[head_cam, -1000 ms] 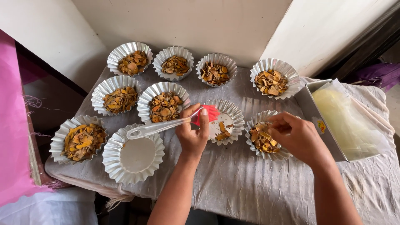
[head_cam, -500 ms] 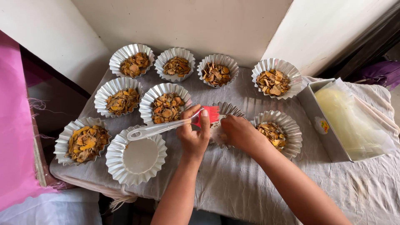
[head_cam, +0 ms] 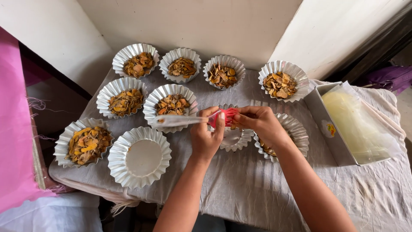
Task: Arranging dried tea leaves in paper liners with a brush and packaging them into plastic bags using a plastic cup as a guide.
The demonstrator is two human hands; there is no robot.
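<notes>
My left hand (head_cam: 207, 136) grips a brush with a clear handle (head_cam: 176, 120) and red bristles (head_cam: 223, 116), held level over the table. My right hand (head_cam: 259, 121) pinches the red bristles from the right, fingers closed on the tips. Both hands hover above a fluted foil mould (head_cam: 234, 138) that holds little. Just right of it stands another foil mould (head_cam: 296, 131) with orange-brown dried slices, partly hidden by my right wrist. An empty foil mould (head_cam: 139, 157) sits at the front left.
Several more foil moulds of dried orange slices (head_cam: 171, 105) fill the back and left of the cloth-covered table (head_cam: 240, 184). A metal box with clear plastic bags (head_cam: 349, 124) stands at the right. A white wall (head_cam: 193, 23) runs behind; pink fabric (head_cam: 13, 129) hangs at the left.
My right hand went from the slice-filled mould on the right to the middle mould, then rose to the brush's bristles. The brush handle has levelled out.
</notes>
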